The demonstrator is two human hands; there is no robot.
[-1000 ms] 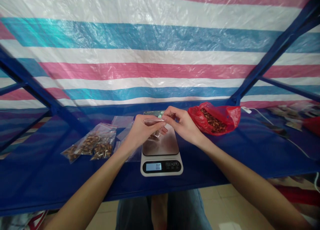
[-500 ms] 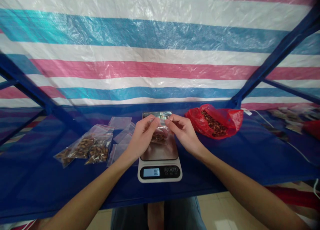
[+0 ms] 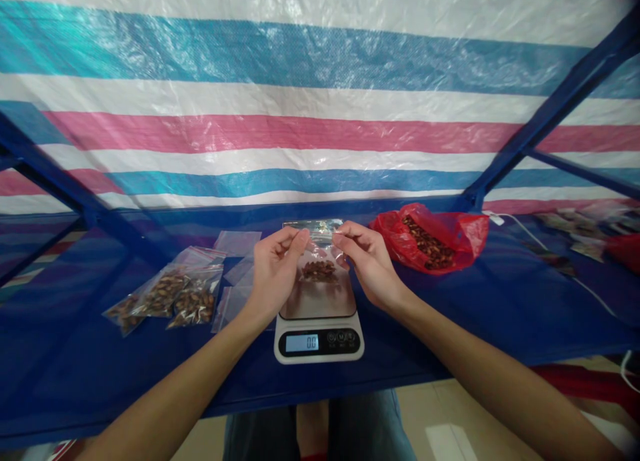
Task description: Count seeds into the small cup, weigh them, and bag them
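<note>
A clear zip-lock bag (image 3: 319,269) with small brown pieces in its bottom hangs over the plate of a kitchen scale (image 3: 320,345). My left hand (image 3: 278,264) pinches the bag's upper left corner between thumb and fingers. At the upper right corner, my right hand (image 3: 369,261) grips it the same way. The scale's display reads 0.0. Just left of my left hand lie flat, unfilled zip-lock bags (image 3: 239,244). Beyond my right hand sits an open red plastic bag (image 3: 465,237) holding more brown pieces (image 3: 429,244).
Filled zip-lock bags (image 3: 195,301) overlap on the left of the blue table (image 3: 400,354). Blue metal posts (image 3: 520,134) rise on both sides, with a striped tarp (image 3: 280,134) behind. A white cable (image 3: 595,297) and more small bags (image 3: 587,247) lie at right.
My hands have moved slightly apart at the bag's top, stretching its upper edge wider. The brown pieces in it show more plainly. The scale still reads 0.0.
</note>
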